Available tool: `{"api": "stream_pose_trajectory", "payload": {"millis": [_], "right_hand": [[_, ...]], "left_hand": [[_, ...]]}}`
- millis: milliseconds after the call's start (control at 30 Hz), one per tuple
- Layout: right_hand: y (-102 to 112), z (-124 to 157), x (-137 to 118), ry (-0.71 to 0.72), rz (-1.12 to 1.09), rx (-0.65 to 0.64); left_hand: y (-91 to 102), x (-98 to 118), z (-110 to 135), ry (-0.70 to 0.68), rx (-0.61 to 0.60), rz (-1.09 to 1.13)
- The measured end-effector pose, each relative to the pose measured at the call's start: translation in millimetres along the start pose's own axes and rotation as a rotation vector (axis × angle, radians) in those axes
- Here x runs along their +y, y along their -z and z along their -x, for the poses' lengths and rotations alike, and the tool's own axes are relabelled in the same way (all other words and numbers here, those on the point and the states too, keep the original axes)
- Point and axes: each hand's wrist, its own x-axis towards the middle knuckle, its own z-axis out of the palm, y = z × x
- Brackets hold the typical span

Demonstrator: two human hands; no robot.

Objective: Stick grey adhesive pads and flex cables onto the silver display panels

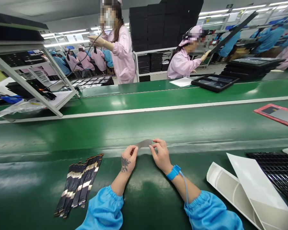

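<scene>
- Green conveyor table [144, 127] in front of you, factory line beyond
- Your left hand [129, 158] and right hand [161, 156]: fingers [155, 145] closed, both pinching a thin grey film strip [145, 143] over the table
- Black-and-gold flat ribbon cables [78, 183] fanned out near your left hand
- Curled white plastic sheets [252, 188] off to your right

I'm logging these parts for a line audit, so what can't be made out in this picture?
- Grey strip between the left hand and right hand: head view, the fingers hide its ends.
- Stacked black strips: head view, any markings are too small to read.
- Black tray: head view, cut off by the right edge, partly covered by a white sheet.
</scene>
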Motion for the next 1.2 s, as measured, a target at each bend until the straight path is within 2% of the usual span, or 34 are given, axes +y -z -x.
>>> {"api": "stream_pose_trajectory", "payload": {"millis": [133,267,367,500,667,833,933,1033,1200], "right_hand": [[0,1,-1,0.004,-0.012,-0.009],[2,-2,3,-0.034,-0.004,0.022],[1,0,-2,-0.017,-0.023,-0.001],[0,3,-6,-0.017,-0.039,-0.016],[3,-2,4,-0.063,-0.027,0.010],[2,0,-3,-0.034,-0.030,-0.006],[-2,4,-10,0.006,-0.045,-0.035],[-2,4,-7,-0.002,-0.045,-0.034],[2,-2,5,-0.067,-0.022,0.017]], "left_hand": [[-3.4,5,6,-0.020,-0.067,0.031],[-2.4,-3,0,0.048,0.002,0.058],[-0.8,-9,-5,0.097,0.047,0.077],[-1.5,-9,-4,0.130,0.054,0.095],[-1.0,-9,-4,0.160,0.053,0.109],[-0.8,-3,-3,0.143,0.016,0.111],[-3.7,5,2,0.111,-0.068,0.118],[-4.9,6,3,0.102,-0.134,0.129],[0.8,-5,-5,0.165,-0.058,0.133]]}}
